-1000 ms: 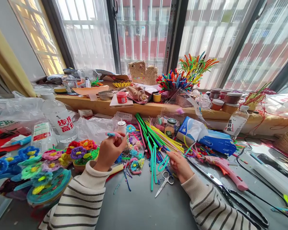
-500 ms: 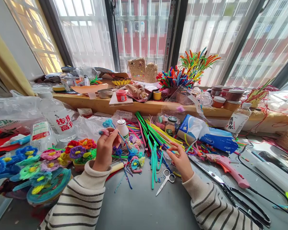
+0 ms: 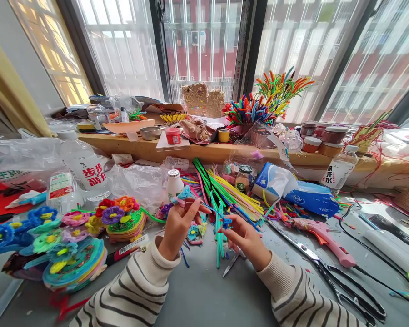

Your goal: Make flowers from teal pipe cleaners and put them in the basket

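Observation:
My left hand (image 3: 181, 227) pinches a pipe cleaner flower (image 3: 187, 193) of fuzzy light blue and pink, whose blue stem runs to the right. Across from it, my right hand (image 3: 246, 240) has thumb and fingers closed on a small blue curled pipe cleaner (image 3: 226, 222); whether it joins the flower's stem I cannot tell. Turquoise pipe cleaners (image 3: 218, 254) lie on the table between the hands. Under my right hand are small scissors (image 3: 230, 266), their handles hidden. Just beyond my left hand stands a white bottle (image 3: 174, 184).
Finished flowers (image 3: 49, 240) on coiled bases fill the left. A bundle of pipe cleaners (image 3: 236, 190) lies behind the hands. To the right are large shears (image 3: 313, 256), a pink glue gun (image 3: 327, 240) with its cord, and a blue tissue pack (image 3: 306, 197).
My left hand has moved right and down with the flower, uncovering a marker-like item on the left. My right hand has moved left over the small scissors and now grips the curled pipe cleaner.

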Motion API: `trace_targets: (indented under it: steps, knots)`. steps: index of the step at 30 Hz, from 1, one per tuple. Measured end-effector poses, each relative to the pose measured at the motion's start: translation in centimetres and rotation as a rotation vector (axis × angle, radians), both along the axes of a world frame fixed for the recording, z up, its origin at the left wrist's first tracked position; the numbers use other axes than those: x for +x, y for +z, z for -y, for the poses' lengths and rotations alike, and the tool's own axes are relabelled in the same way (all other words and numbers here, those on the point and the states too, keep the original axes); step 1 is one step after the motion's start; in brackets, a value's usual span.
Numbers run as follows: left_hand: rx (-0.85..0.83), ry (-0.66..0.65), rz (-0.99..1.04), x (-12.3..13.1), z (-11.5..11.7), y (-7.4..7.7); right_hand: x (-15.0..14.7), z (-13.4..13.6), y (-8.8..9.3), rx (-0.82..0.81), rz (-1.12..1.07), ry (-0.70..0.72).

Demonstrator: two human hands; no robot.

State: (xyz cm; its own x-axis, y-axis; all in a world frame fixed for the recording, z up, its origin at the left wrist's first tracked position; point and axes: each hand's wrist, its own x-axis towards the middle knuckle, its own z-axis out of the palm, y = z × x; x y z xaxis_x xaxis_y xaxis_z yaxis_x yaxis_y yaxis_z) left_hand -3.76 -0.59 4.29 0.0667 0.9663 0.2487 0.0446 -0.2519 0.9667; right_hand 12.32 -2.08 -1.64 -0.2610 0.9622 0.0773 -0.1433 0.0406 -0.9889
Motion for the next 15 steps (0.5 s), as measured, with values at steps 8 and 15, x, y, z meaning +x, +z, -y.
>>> trace_targets:
  steps: [8, 15]
  knots:
    - [0.098, 0.127, 0.000, -0.1, 0.2, 0.2, 0.7, -0.4, 0.5, -0.031, -0.093, 0.012]
    - [0.115, 0.453, -0.042, -3.1, -3.0, -0.9, 0.9, -0.6, 0.3, -0.030, -0.049, -0.006]
